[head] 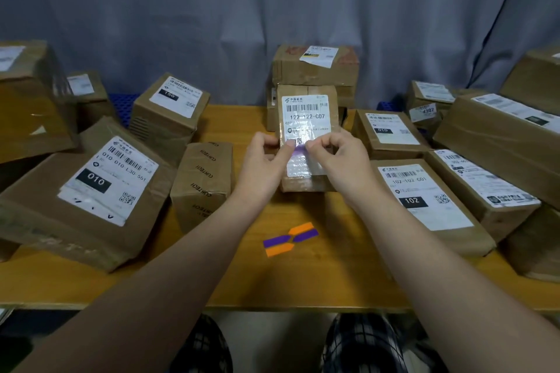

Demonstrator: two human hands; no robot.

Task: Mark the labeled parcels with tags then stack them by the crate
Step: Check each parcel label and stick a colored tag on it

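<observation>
- Parcel (307, 118), marked 122-122-C07: lay at the desk's (230, 281) centre, short of the far edge, label up.
- Purple tag (298, 149): stretched across the label's lower half, pinched at either end; seemingly mid-application.
- Left hand (263, 165): thumb and forefinger closed on the tag's left end.
- Right hand (335, 157): fingers closed likewise on the right end.
- Spare tags (291, 238), purple and orange: lay on bare desk nearer the front edge.
- Other parcels (100, 179): crowded both side edges and the back; none showed a tag, so most marking and all stacking appeared outstanding.
- Blue crate (122, 104): partly visible behind the far-left boxes.
- Open room: only a central strip toward the front edge.
</observation>
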